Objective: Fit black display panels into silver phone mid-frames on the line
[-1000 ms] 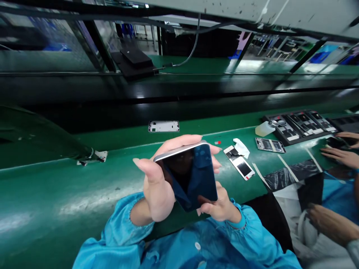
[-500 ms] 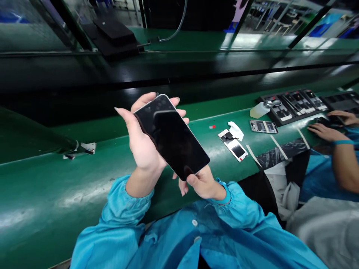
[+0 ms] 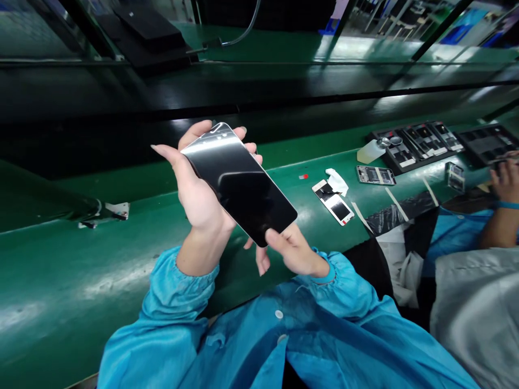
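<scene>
A smartphone [image 3: 243,186] with a dark glossy screen and a thin pale edge is held tilted above the green bench, a streak of light across its upper end. My left hand [image 3: 200,197] cradles it from behind and the left side, thumb sticking out and fingertips curling past the far edge. At the near corner, my right hand [image 3: 294,248] pinches the phone, thumb on the glass and the other fingers below. The phone's back is hidden.
To the right on the bench [image 3: 121,270] lie a white phone part [image 3: 333,202], a white cloth [image 3: 337,182], an opened phone frame [image 3: 376,175], a liquid bottle [image 3: 372,151] and a black tray [image 3: 419,145] of phone parts. A co-worker's hand [image 3: 506,181] shows at the far right.
The phone has tipped slightly, so a bright reflection now crosses its upper end. Both hands keep hold of it. The co-worker's hands have moved right, uncovering another opened phone on the bench.
</scene>
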Available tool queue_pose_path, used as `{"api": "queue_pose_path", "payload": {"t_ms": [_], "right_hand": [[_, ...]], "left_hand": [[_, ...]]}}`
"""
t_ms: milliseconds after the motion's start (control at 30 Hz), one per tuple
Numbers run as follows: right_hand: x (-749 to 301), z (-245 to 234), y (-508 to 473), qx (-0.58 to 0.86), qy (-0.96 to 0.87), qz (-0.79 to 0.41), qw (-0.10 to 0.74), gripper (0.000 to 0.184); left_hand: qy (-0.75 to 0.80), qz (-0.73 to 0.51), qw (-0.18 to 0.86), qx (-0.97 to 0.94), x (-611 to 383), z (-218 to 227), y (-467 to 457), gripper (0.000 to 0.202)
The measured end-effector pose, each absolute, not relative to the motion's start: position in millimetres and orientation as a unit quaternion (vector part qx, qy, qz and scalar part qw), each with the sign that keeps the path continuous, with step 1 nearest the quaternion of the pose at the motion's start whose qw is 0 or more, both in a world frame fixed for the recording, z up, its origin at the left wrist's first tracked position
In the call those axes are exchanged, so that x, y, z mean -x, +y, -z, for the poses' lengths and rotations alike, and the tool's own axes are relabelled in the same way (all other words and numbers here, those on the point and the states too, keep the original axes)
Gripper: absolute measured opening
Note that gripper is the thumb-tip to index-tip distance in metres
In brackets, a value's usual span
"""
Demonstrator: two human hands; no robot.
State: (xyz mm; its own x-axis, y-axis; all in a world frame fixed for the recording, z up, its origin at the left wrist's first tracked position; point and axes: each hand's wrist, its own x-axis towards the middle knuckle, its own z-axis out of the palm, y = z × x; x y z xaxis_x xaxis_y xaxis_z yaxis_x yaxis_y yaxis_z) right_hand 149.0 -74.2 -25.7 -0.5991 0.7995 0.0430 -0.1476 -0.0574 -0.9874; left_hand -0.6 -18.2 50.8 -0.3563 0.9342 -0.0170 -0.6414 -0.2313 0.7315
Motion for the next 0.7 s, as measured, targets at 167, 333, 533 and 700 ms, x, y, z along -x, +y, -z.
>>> {"api": "queue_pose_path", "payload": {"t_ms": [167,333,533,700], "right_hand": [[-178.7,22.9,-55.7,0.355,-0.594,-0.599,0.404,0.081],[-182.3,31.4,-54.1,0.315,-0.604,-0.628,0.377,0.079],[-195.1,50.2,-32.7,0.335,-0.612,-0.544,0.465,0.076],[-208.4,65.0,-20.3,0.385,-0.546,-0.537,0.515,0.092]], "left_hand": [[0.306,-0.754,0.540,-0.214,-0.1,-53.5,-15.2,0.066],[0.324,-0.736,0.550,-0.225,0.2,-48.5,-8.0,0.066],[0.327,-0.618,0.626,-0.346,-5.1,-16.1,1.9,0.072],[0.390,-0.421,0.635,-0.517,-27.6,9.4,-3.5,0.083]]}}
